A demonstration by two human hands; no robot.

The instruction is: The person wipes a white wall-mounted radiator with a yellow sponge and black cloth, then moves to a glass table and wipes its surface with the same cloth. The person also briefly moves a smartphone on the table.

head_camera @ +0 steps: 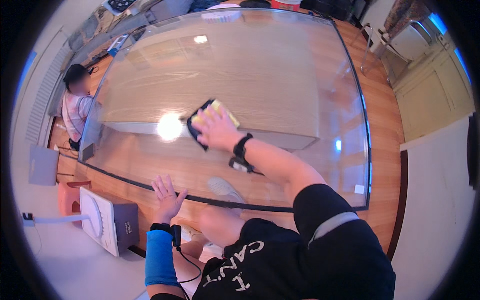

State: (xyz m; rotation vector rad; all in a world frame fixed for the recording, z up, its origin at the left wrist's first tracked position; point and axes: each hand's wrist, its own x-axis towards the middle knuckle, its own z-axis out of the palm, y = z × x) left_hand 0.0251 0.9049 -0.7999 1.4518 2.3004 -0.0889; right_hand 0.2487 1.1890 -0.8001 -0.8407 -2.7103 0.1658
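A large glass tabletop (pixel 210 161) with a black edge lies before me, the floor and a wood-grain surface showing through it. My right hand (pixel 217 129) presses flat on a yellow cloth or sponge (pixel 233 117) near the middle of the glass. Under or beside the yellow piece is a dark cloth-like item (pixel 193 129), its exact form blurred. My left hand (pixel 167 198) rests at the near black edge with its fingers spread and nothing in it. Both wrists wear black straps with small devices.
A person (pixel 77 101) sits low beyond the left edge. A phone-like dark object (pixel 88 152) lies at the left corner. Near left stand a grey storage box (pixel 125 225) and a pink stool (pixel 67 198). A metal-framed chair (pixel 410 43) stands at far right; a white square (pixel 359 189) is at the right corner.
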